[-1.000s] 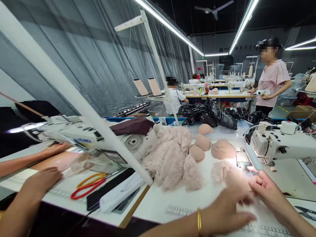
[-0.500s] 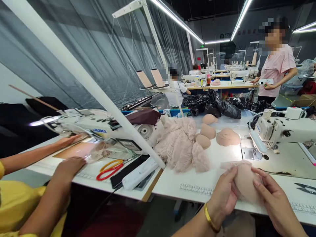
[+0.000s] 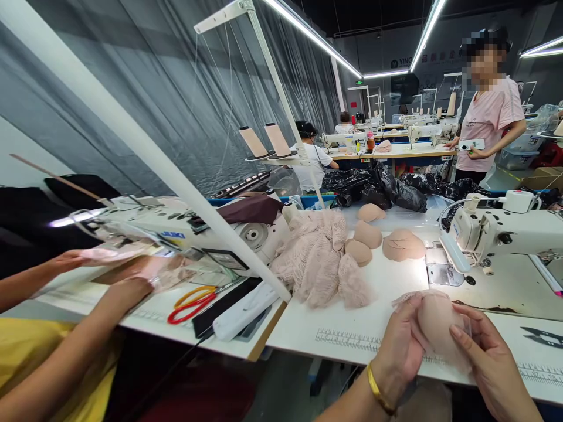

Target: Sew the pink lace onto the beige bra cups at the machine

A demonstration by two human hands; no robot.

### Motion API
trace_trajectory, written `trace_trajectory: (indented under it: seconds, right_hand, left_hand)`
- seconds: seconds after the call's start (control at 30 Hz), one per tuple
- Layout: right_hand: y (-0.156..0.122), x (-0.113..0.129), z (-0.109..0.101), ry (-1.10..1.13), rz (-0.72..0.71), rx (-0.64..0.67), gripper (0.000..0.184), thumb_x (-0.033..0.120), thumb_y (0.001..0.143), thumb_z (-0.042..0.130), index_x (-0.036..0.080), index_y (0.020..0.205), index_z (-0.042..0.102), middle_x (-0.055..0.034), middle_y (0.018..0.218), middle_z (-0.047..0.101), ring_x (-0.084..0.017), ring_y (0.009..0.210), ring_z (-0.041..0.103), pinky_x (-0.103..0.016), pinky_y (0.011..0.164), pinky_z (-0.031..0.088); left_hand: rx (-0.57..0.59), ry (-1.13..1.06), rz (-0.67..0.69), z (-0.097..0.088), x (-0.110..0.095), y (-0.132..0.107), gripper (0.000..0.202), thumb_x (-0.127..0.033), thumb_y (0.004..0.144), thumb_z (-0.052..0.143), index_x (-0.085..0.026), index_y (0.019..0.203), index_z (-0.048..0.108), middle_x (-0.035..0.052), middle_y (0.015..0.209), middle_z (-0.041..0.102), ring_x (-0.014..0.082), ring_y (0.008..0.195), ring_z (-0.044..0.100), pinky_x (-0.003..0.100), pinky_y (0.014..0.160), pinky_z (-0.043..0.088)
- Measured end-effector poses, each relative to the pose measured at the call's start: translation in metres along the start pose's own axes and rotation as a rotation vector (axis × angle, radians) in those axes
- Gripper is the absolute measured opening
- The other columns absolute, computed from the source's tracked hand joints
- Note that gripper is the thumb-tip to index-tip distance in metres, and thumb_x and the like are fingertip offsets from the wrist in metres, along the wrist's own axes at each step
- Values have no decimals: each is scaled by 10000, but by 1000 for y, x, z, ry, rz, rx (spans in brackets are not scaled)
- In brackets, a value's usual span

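Between my two hands is a beige bra cup (image 3: 440, 323) with sheer lace fabric (image 3: 407, 298) around its edge, held above the front of the white table. My left hand (image 3: 402, 343) grips its left side, thumb at the top edge; a gold bangle is on that wrist. My right hand (image 3: 481, 340) holds the right side, with the thumb on the cup's face and the fingers behind the sheer fabric. Farther back, several loose bra cups (image 3: 368, 234) lie beside a heap of pale pink lace (image 3: 314, 258). A sewing machine (image 3: 497, 234) stands just beyond my hands.
Black thread snips (image 3: 543, 337) lie at the right. A printed ruler (image 3: 347, 339) runs along the table's front edge. To the left, a co-worker's hand (image 3: 129, 290) works at another sewing machine (image 3: 171, 225), near red-and-orange scissors (image 3: 191, 305). A white pole (image 3: 176, 181) slants across.
My hands keep hold of the bra cup, and my right thumb and fingers have shifted slightly on it. The co-worker's far hand has moved left, lifting pink fabric. The view has shifted slightly.
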State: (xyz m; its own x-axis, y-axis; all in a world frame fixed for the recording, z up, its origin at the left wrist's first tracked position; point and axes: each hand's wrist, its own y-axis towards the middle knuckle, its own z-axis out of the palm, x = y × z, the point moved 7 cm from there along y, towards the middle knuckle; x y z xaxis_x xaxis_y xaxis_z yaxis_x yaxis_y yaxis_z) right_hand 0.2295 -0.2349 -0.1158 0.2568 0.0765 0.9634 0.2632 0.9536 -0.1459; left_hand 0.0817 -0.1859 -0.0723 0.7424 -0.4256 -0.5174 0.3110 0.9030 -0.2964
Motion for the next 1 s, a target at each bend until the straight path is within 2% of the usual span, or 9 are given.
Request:
trace_trajectory:
  seconds: [0.13, 0.23, 0.4, 0.6, 0.8, 0.9, 1.0]
  right_hand:
    - [1, 0, 1, 43, 21, -12, 611, 518, 703, 927, 332, 1249, 724, -64, 1338, 727, -299, 1159, 691, -352, 888, 610]
    - [2, 4, 2, 110, 26, -7, 634, 496, 705, 932, 327, 1272, 704, -78, 1308, 742, -305, 1146, 707, -382, 896, 611]
    - [5, 9, 3, 100, 13, -12, 698, 541, 713, 913, 307, 1324, 670, -72, 1083, 792, -305, 1000, 752, -418, 848, 626]
    - [7, 8, 5, 100, 9, 12, 729, 557, 729, 898, 318, 1365, 635, -82, 1110, 792, -304, 995, 755, -446, 874, 615]
    - [8, 6, 4, 91, 12, 19, 760, 569, 726, 896, 326, 1389, 614, -85, 1126, 792, -314, 1043, 746, -458, 897, 607]
    - [8, 4, 3, 102, 16, 5, 777, 563, 709, 910, 331, 1386, 607, -81, 1136, 790, -313, 1053, 744, -453, 902, 606]
    - [9, 3, 1, 114, 11, -4, 784, 550, 721, 908, 330, 1400, 584, -82, 1150, 783, -310, 1063, 739, -451, 913, 603]
  left_hand:
    - [-74, 27, 82, -2, -1, 3, 436, -331, 622, 999, -149, 936, 758, 75, 990, 780, 207, 940, 702, 322, 938, 540]
    - [-61, 49, 98, 2, 0, 4, 432, -347, 650, 989, -152, 944, 739, 77, 994, 774, 213, 950, 701, 326, 933, 535]
    - [-37, 51, 119, 9, -1, 6, 442, -347, 651, 984, -148, 970, 751, 90, 1038, 776, 241, 1006, 708, 336, 960, 528]
    - [-17, 44, 25, 14, 1, 11, 392, -347, 648, 974, -115, 911, 799, 109, 965, 789, 227, 913, 716, 328, 926, 541]
    - [-135, -36, 25, 9, 2, 17, 406, -332, 546, 1022, -138, 827, 802, 72, 894, 789, 197, 831, 701, 303, 870, 548]
    - [-102, -6, 4, 14, 3, 15, 440, -406, 567, 1018, -135, 844, 809, 82, 907, 794, 199, 833, 706, 303, 872, 544]
    - [1, 84, -18, 21, 5, 11, 452, -403, 607, 1001, -113, 902, 820, 107, 939, 797, 204, 850, 706, 301, 876, 540]
